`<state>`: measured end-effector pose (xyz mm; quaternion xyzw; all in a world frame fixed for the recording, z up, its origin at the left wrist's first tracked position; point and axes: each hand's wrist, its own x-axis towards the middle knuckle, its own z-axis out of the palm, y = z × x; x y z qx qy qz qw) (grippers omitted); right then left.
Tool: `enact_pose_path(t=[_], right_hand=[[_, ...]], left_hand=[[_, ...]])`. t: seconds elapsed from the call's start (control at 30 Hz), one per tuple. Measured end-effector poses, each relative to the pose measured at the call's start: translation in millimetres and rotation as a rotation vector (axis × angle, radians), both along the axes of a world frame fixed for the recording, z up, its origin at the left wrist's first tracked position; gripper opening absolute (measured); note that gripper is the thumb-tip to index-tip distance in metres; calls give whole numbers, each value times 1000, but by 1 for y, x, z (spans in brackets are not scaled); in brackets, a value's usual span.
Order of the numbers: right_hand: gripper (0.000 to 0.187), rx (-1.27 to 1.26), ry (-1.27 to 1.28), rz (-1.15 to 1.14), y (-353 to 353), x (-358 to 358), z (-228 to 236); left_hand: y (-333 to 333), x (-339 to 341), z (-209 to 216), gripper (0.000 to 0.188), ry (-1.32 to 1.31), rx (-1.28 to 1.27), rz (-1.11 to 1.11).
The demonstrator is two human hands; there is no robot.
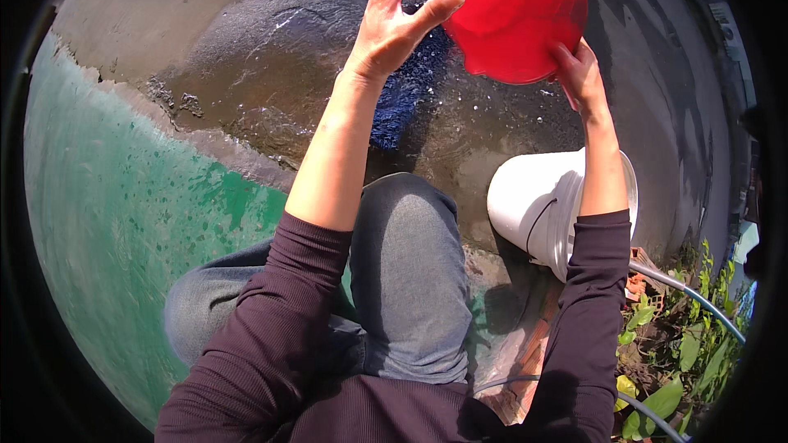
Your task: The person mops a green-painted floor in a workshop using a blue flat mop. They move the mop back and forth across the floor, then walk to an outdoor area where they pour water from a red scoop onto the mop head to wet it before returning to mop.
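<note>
A red, smooth, bowl-shaped plastic vessel (509, 12) with a small lip is held up at the top of the head view, partly cut off by the edge. My right hand (581, 78) grips its lower right rim. My left hand (402, 25) is raised beside its left side, thumb and fingers spread; the thumb overlaps the vessel's edge, and whether it touches is unclear. Behind my left wrist, blue bristles (394, 115) like those of a brush or broom lie on the wet ground, mostly in shadow. A white bucket (533, 197) lies tilted on its side below my right forearm.
Wet, dark concrete (246, 74) spreads ahead, with water and foam on it. To the left is a green painted floor (123, 213) with a broken edge. Plants (689, 344), a grey hose (698, 295) and bricks (525, 361) border the right side. My bent knee (410, 254) is in the middle.
</note>
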<state>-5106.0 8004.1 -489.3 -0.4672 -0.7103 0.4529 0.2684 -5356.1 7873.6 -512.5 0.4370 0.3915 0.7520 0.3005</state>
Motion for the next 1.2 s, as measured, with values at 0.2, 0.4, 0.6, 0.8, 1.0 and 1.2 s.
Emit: enact_pose_path(t=[0.2, 0.4, 0.6, 0.8, 1.0, 1.2], right_hand=[[40, -54, -492, -432, -94, 238, 127], [71, -233, -1316, -374, -160, 299, 87], [74, -423, -1653, -286, -95, 247, -94], [64, -620, -1751, -82, -78, 244, -166], [57, -473, -1627, -126, -86, 258, -187], [45, -516, -1283, -97, -86, 295, -195]], left_hand=[[30, -26, -70, 41, 128, -519, 284], [17, -12, -124, 28, 49, -635, 124], [0, -28, -121, 25, 224, -743, 32], [-41, -63, -113, 21, 199, -803, 191], [-81, -57, -150, 19, 170, -910, 212], [-93, -42, -192, 22, 153, -1068, 140]])
